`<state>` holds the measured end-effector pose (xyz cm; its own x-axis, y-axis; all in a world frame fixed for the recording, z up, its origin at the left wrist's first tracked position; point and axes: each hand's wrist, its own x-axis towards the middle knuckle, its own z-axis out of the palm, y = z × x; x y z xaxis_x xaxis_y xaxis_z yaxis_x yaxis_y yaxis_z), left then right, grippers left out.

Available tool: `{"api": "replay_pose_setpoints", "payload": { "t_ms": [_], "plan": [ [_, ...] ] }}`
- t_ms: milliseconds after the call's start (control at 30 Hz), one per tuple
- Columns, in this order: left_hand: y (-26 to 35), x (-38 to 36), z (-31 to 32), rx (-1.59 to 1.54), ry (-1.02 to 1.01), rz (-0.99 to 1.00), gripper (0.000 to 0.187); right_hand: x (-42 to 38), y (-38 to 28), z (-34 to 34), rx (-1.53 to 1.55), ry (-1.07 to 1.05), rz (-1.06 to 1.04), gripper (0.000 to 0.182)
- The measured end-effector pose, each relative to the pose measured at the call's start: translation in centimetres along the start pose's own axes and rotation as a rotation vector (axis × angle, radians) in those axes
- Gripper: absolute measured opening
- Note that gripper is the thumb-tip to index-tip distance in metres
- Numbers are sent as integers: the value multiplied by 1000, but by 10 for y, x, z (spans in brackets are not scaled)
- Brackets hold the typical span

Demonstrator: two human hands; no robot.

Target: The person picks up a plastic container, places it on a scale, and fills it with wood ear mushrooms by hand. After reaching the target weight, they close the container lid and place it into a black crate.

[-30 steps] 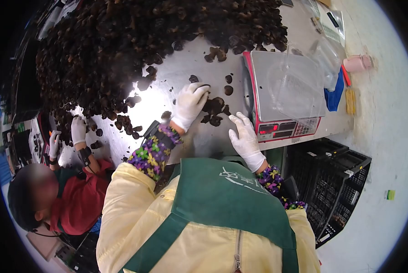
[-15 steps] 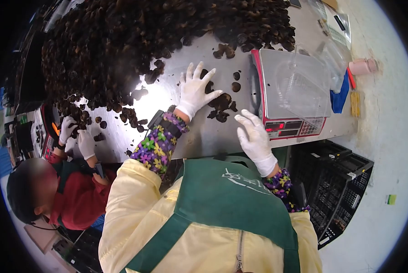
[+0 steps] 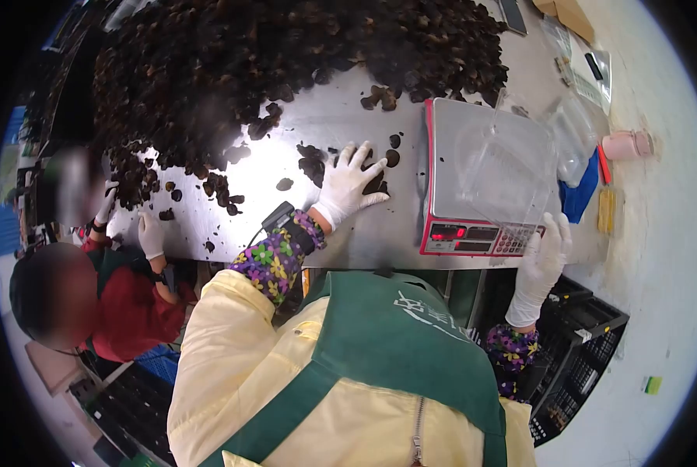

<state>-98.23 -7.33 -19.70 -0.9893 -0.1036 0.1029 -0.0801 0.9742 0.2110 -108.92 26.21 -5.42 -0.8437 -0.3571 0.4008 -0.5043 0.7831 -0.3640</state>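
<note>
My left hand (image 3: 348,187), in a white glove, lies spread over a small group of dark, mushroom-like pieces (image 3: 312,165) on the metal table (image 3: 348,237). Its fingers are apart. To the right stands a red-edged scale (image 3: 450,163) with a clear plastic container (image 3: 508,167) on its plate and a lit red display. My right hand (image 3: 543,268), also gloved, is at the scale's lower right corner beside the keypad, its fingers stretched out and holding nothing visible. A large heap of dark pieces (image 3: 232,70) covers the back of the table.
At the left, a co-worker in a red top (image 3: 134,311) has gloved hands near smaller dark pieces. Right of the scale are clear containers (image 3: 578,132), a blue cloth (image 3: 580,194) and a pink bottle (image 3: 627,145). Black crates (image 3: 582,350) stand below the table's right side.
My left hand has moved slightly right and down, over the small group of pieces. My right hand has moved right, from the scale's left side to its lower right corner.
</note>
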Motion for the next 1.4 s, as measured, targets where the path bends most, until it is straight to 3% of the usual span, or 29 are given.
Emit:
{"api": "replay_pose_setpoints", "payload": {
  "t_ms": [100,133,267,333,400,433,500,567,700,767,800,900,967,1033,1100,1167,1233,1333,1400],
  "plan": [
    [0,-10,10,-22,69,70,49,2,37,2,-50,-11,22,47],
    [1,-14,14,-43,221,95,39,2,45,3,-33,-27,61,47],
    [8,-26,20,-67,296,-26,26,2,58,14,73,-61,162,52],
    [17,-20,14,-97,378,-87,24,2,60,18,133,-61,216,54],
    [33,-8,4,-172,542,-213,22,4,60,22,377,-204,497,61],
    [44,5,-8,-164,546,-218,22,5,59,24,384,-207,491,61],
    [70,32,-38,-316,791,-154,21,7,56,27,396,-181,450,64],
    [105,60,-70,-458,846,-57,25,10,52,28,397,-192,436,63],
    [166,116,-89,-533,790,166,23,12,56,35,433,-203,346,61],
    [188,135,-71,-501,652,240,21,12,59,38,473,-202,346,60],
    [197,137,-69,-424,387,180,27,12,60,39,511,-199,357,59],
    [199,132,-55,-305,214,241,39,15,60,38,427,-218,348,57],
    [191,118,-63,-328,259,276,48,12,68,42,490,-213,350,54],
    [172,97,-83,-476,504,293,48,8,78,41,550,-210,361,50],
    [122,75,-81,-553,479,118,50,8,88,36,381,-169,305,44],
    [60,48,-77,-440,313,-193,62,9,96,33,417,-157,344,38],
    [8,12,-36,-33,470,-348,76,12,100,28,338,-168,318,36],
    [-35,-26,-23,167,372,-341,84,19,97,26,297,-183,293,34],
    [-44,-48,-13,-124,257,-270,65,24,86,26,300,-193,305,33]
  ]
}}
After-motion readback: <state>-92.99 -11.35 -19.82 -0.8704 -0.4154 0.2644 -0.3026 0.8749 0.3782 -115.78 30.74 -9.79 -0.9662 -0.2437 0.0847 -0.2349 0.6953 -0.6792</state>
